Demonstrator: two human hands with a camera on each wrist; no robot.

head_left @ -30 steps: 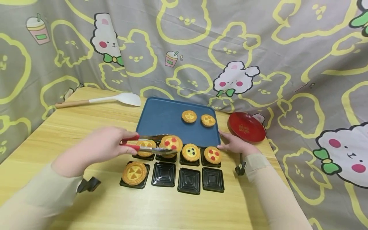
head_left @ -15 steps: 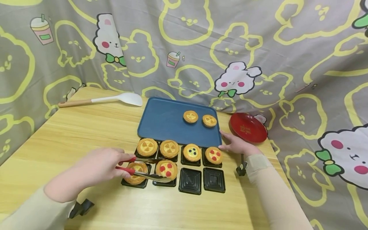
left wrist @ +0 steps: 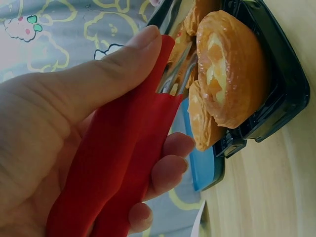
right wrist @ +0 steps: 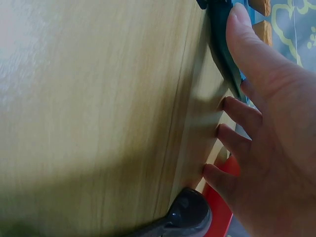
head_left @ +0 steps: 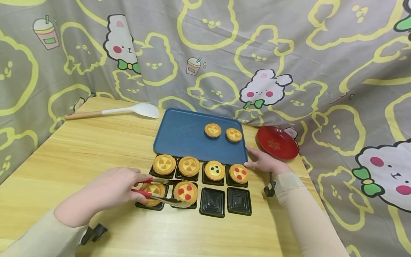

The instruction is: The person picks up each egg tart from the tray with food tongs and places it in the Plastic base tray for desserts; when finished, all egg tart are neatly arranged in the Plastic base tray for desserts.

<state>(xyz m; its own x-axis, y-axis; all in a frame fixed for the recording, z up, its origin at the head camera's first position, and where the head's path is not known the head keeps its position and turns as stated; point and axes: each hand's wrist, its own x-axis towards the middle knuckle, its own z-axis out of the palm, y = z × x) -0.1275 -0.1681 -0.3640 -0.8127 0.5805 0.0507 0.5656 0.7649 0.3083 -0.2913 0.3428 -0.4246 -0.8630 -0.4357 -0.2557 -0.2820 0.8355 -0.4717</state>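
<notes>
My left hand (head_left: 117,187) holds red-handled tongs (left wrist: 133,143), thumb on one side and fingers wrapped round the other. In the head view the metal arms lie either side of a tart with red topping (head_left: 186,193), which sits in a black square tray; whether they touch it I cannot tell. Under the tongs is a yellow-topped tart (head_left: 150,192) in another black tray. My right hand (head_left: 264,161) rests at the right edge of the blue tray (head_left: 183,132). Its thumb touches the rim, and the other fingers are spread against the table (right wrist: 98,98).
Several filled black trays line the blue tray's front, one with a blueberry-topped tart (head_left: 214,170). Two bare black trays (head_left: 212,202) stand front right. Two tarts (head_left: 213,130) lie on the blue tray. A red plate (head_left: 277,142) is at right, a white spatula (head_left: 144,110) back left.
My left hand has brought the red-topped tart in the tongs from above the back row towards me and down into a front black tray. My right hand stays at the blue tray.
</notes>
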